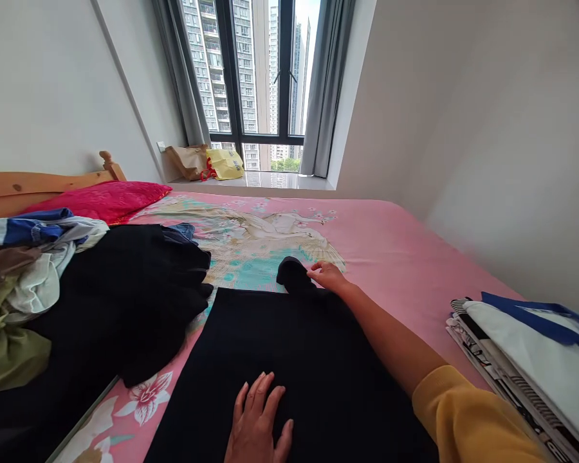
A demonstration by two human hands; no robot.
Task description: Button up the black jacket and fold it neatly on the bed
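A black garment [289, 341] lies spread flat on the bed in front of me, its far edge fairly straight. A narrow piece of black cloth [293, 272] sticks out past that edge and curls over; whether it is a sleeve or a collar I cannot tell. At this piece my right hand [329, 276] has its fingers pinched together on the fabric's right side. My left hand [257, 421] rests palm down on the nearer part of the garment, fingers stretched out.
Left of me is a heap of loose clothes [139, 302], with a red pillow [106, 200] behind it. A stack of folded clothes [525, 360] sits at the right. Paper bags [188, 161] stand on the window sill [284, 181] beyond the pink bedsheet [390, 251].
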